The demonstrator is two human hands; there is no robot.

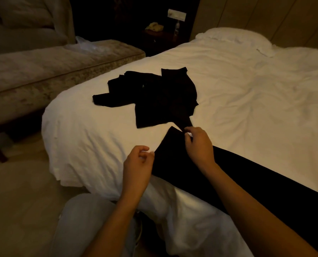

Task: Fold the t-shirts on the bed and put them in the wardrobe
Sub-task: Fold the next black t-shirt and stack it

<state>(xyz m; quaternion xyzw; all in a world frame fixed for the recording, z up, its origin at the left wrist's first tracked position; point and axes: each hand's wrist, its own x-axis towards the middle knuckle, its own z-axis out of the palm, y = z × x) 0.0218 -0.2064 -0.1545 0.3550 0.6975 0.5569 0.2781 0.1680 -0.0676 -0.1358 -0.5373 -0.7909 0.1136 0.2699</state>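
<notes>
A black t-shirt [173, 160] is laid on the bed [247, 80], its long axis running from near right to far left. Its far corner is pinched by the right hand [199, 143]; the left hand [137, 164] is loosely curled at its left edge, grip undetermined. A second t-shirt [154, 97] is crumpled beyond.

- A white-sheeted bed [228, 80] fills the frame's centre and right.
- A rumpled black t-shirt [154, 97] lies mid-frame.
- Another black garment [173, 158] stretches toward lower right.
- A pillow [234, 37] sits upper right.
</notes>
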